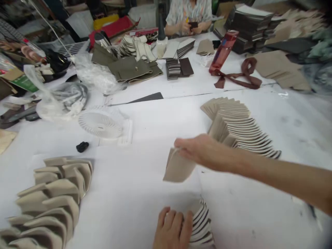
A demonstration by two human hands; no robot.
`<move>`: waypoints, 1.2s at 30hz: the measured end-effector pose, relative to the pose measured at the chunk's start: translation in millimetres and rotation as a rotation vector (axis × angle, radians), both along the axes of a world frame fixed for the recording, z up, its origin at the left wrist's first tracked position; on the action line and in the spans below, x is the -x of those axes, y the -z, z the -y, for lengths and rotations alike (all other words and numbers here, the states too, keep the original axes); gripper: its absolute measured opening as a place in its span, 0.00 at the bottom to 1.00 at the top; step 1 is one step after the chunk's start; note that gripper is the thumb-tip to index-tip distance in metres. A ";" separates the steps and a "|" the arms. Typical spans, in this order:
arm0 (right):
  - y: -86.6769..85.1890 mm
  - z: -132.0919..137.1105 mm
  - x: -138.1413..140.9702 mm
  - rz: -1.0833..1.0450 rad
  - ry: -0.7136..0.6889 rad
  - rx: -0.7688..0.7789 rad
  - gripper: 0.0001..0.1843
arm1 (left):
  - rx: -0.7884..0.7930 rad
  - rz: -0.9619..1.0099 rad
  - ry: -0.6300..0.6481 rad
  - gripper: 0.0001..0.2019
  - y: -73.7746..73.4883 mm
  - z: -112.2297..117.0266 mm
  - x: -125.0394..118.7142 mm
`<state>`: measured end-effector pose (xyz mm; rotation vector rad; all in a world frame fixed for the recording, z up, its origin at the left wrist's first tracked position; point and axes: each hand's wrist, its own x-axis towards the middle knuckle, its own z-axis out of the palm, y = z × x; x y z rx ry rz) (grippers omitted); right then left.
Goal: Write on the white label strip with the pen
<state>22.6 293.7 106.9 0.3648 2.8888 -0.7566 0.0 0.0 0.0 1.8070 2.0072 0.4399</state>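
Right hand (197, 150) pinched one beige piece (178, 167) mid-air, left hand (172, 230) pressed flat on the near fanned stack (202, 223); a careless swing could've scattered it.

L hand (173, 228): wrist cut by bottom edge, hides part of striped stack (202, 226) | R hand (201, 150): fingertips hidden behind beige piece (178, 167) | far-right piles (298, 20) blurred

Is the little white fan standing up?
No, the white fan lies flat on the table, far from the right hand.
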 end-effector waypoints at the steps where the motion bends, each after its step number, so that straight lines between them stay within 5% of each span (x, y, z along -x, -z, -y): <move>1: 9.9 28.9 -9.8 0.013 -0.065 0.037 0.05 | -0.061 -0.030 0.023 0.28 3.6 0.6 -1.8; 5: 40.7 98.1 -42.5 0.049 -0.154 0.097 0.04 | -0.219 -0.049 -0.117 0.35 7.7 5.9 -8.8; 9: 33.9 115.0 -66.8 0.066 -0.157 0.193 0.13 | -0.337 0.014 -0.202 0.32 7.8 20.4 -13.2; 13: 31.4 139.2 -87.6 0.014 -0.184 0.225 0.47 | -0.340 0.177 -0.408 0.31 9.4 33.2 -8.8; 15: 41.2 161.3 -95.8 -0.005 -0.165 0.091 0.62 | -0.278 0.290 -0.446 0.41 10.5 36.4 -4.5; 17: 54.4 185.2 -101.4 0.005 -0.096 -0.073 0.66 | -0.224 0.436 -0.405 0.50 13.0 37.7 0.7; 20: 70.1 212.7 -102.5 0.042 0.031 -0.206 0.58 | -0.141 0.658 -0.332 0.52 19.4 35.7 10.2; 23: 73.6 225.2 -94.9 0.082 0.111 -0.232 0.46 | -0.124 0.750 -0.300 0.41 23.7 31.3 21.4; 27: 59.8 233.5 -85.8 0.129 0.201 -0.228 0.27 | -0.132 0.793 -0.225 0.26 20.8 29.3 34.4; 30: 46.6 240.8 -88.6 0.149 0.261 -0.221 0.24 | -0.076 0.770 -0.150 0.21 20.1 28.9 41.6; 36: 40.6 249.5 -99.1 0.106 0.339 -0.161 0.21 | -0.021 0.802 -0.094 0.32 31.5 27.7 45.5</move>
